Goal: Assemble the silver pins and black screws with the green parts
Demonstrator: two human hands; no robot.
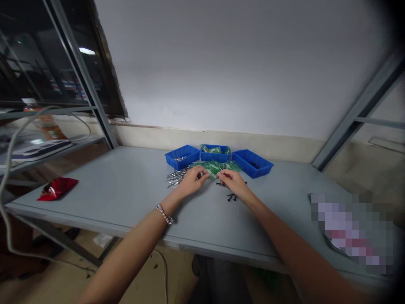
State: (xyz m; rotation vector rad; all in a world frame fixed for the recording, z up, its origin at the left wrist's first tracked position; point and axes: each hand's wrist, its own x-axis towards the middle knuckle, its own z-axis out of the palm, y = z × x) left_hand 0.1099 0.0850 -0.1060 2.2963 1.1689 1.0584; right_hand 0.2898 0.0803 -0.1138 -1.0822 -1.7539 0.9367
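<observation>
Grey table [126,202]: one
Blue rectangular trays [216,157]: three, around green plastic bags [207,166]
Left hand [192,180], right hand [234,181]: pinching one bag [213,175]

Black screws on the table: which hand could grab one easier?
Probably the right hand: it's beside the black screws, while the left hand is farther off, by the silver pieces.

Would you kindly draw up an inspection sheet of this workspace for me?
Surface: gray table, metal-framed.
Work items: three blue bins in a row at the back; green plastic packets, piled silver fasteners and loose black screws before them.
Clutter: red packet at left; pixelated item at right, unidentifiable.
Hands: left hand and right hand at the green packets, fingers pinched; exact grip unclear.
Cables: white cable hanging at left.
Surroundings: pale wall behind; dark window and bottle at left.
</observation>
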